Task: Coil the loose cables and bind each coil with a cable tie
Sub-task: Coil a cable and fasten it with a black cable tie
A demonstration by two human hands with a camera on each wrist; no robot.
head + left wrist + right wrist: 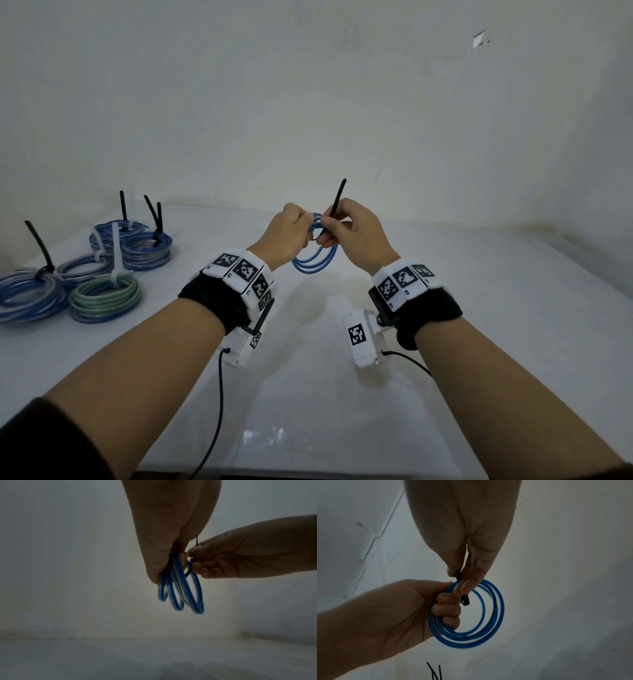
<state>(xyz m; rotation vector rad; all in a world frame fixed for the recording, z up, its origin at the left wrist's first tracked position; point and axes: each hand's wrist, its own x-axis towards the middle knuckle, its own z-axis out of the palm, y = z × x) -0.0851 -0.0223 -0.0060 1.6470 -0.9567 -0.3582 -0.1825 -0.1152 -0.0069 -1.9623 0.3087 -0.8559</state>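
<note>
White table point(445, 308), pale wall point(308, 102) behind it, chipped patch point(479, 39) in wall upper right

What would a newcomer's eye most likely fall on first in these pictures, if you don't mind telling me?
Probably the blue cable coil held up over the middle of the white table: the left hand grips its loops while the right hand pinches a black cable tie against them. Next, the bound coils lying at the table's left, their tie tails sticking up.
</note>
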